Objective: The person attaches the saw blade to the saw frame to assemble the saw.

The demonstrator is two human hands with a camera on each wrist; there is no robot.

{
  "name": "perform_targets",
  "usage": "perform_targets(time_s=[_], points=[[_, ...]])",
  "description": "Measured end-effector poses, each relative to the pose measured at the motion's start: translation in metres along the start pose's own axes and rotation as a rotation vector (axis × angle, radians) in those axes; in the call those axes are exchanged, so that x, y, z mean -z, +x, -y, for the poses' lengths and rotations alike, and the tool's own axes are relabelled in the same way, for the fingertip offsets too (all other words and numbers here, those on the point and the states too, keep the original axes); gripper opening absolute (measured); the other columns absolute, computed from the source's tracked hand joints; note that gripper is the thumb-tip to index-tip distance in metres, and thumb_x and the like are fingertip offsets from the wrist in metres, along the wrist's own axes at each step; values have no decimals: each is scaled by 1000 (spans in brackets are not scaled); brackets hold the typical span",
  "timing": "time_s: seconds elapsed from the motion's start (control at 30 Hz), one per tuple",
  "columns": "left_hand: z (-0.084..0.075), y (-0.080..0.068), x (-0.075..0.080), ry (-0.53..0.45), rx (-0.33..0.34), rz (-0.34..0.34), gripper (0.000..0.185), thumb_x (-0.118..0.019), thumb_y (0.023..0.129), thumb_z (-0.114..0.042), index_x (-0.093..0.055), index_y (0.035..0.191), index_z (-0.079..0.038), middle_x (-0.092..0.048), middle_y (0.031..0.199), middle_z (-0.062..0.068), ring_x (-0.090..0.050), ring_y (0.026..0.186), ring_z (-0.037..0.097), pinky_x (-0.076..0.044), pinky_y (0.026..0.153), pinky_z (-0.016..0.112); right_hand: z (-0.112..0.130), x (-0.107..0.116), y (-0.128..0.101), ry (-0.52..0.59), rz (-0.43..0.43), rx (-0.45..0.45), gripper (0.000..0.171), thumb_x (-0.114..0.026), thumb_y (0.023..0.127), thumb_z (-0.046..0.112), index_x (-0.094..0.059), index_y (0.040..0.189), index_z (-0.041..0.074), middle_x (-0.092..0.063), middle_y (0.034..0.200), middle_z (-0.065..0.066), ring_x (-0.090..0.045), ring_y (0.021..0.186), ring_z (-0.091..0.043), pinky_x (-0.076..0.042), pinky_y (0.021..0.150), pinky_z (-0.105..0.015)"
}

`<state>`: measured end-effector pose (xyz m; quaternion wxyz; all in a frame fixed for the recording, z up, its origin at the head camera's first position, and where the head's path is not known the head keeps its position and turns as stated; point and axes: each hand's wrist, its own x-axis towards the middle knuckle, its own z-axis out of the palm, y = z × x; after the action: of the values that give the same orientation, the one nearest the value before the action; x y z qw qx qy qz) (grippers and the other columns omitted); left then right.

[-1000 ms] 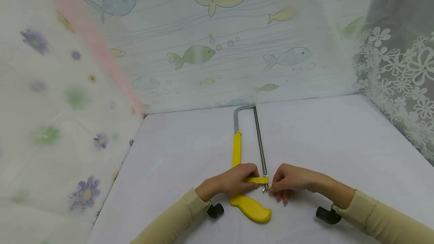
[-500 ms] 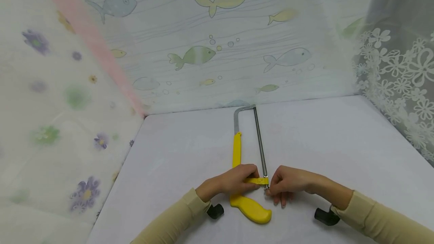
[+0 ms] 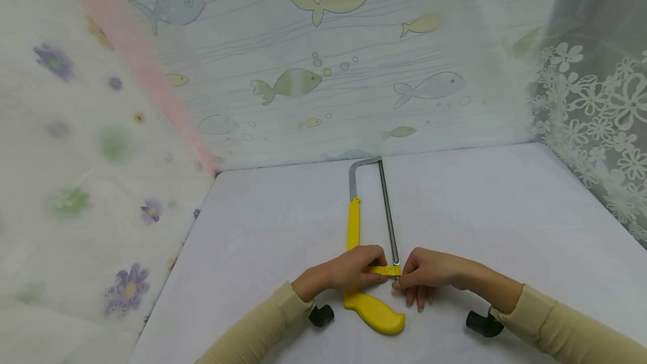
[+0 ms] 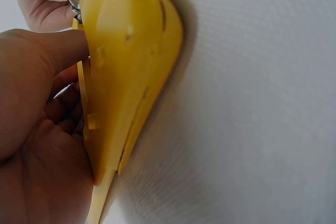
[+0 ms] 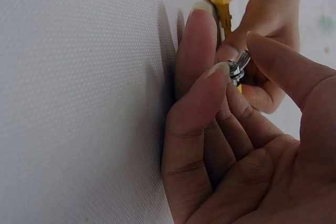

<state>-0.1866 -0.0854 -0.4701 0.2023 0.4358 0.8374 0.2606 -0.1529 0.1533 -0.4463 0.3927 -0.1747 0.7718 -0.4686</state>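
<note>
A hacksaw with a yellow handle [image 3: 373,313] [image 4: 131,51] and a thin steel blade [image 3: 388,215] lies flat on the white table [image 3: 505,223]. My left hand [image 3: 354,271] [image 4: 37,129] grips the yellow frame just above the handle, fingers curled round it. My right hand [image 3: 422,274] [image 5: 231,129] pinches the small metal wing nut [image 5: 237,69] at the blade's near end between thumb and forefinger. Its other fingers rest on the table.
Fish-patterned sheeting [image 3: 328,72] walls the back of the table, flowered sheeting [image 3: 76,184] the left, and lace curtain [image 3: 596,117] the right. Black wrist-camera mounts [image 3: 321,314] [image 3: 482,323] sit under both beige sleeves.
My right hand has shifted slightly left and closed its pinch on the wing nut. My left hand and the saw have stayed put.
</note>
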Motion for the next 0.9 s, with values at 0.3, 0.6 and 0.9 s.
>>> perform_targets(time_s=[0.3,0.6,0.9], points=[[1,0,-1,1,-16,-12,12,-67,101,-21,-59,107,-14,-58,97,-8,-50,85,3,-44,78,14,-2,5,-3,-9,6,4,27,-71,96,25,-77,82,2,-73,73,-12,-67,55,-13,-42,48,-22],[1,0,1,19,-19,-15,11,-67,102,-22,-59,106,-15,-58,97,-9,-50,86,3,-43,78,15,-3,8,-6,-10,7,43,21,-71,95,14,-74,81,-1,-70,68,-11,-64,53,-12,-43,47,-21],[2,0,-1,3,-20,-16,12,-67,101,-21,-59,105,-15,-57,97,-8,-50,85,3,-43,78,15,-4,5,-2,-9,8,48,26,-73,94,21,-74,80,0,-69,67,-8,-64,54,-13,-42,48,-23]])
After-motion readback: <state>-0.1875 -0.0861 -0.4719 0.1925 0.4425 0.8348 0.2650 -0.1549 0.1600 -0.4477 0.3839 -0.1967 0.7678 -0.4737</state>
